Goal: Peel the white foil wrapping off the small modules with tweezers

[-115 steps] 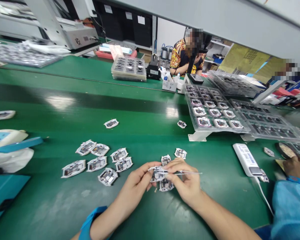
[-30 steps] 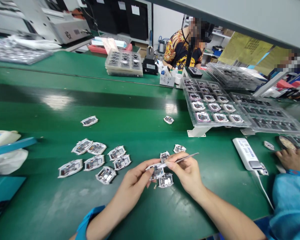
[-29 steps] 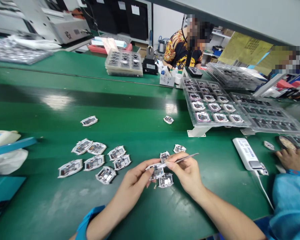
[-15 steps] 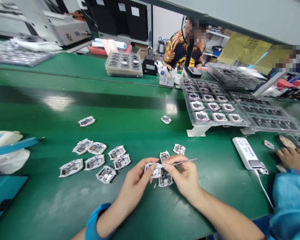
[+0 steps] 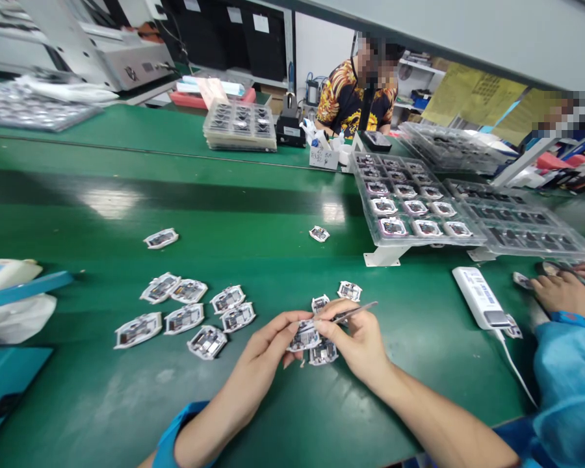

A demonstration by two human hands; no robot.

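Holding a small circuit board [image 5: 304, 338] with a white edge, the left hand [image 5: 259, 359] is clamped on it between thumb and fingers. The right hand [image 5: 355, 341] is pinched on metal tweezers [image 5: 357, 311], which stick out up and to the right. Their tip is hidden by the fingers at the board, so contact can't be told. Both hands are close together around the board, over the green surface [image 5: 88, 403].

A second board [image 5: 323, 353] lies right under the hands, and two more [image 5: 320, 303] [image 5: 350, 290] sit just past the right hand's fingers. Left of the left hand is a loose group of seven boards [image 5: 185, 318]. Farther ahead, right of the hands, is a clear plastic tray [image 5: 414, 208] of boards. Right of the right hand is a white box [image 5: 478, 298] with a cable. At the far right, a co-worker's hand [image 5: 563, 292] in a blue sleeve [image 5: 570, 383] reaches toward a tray.
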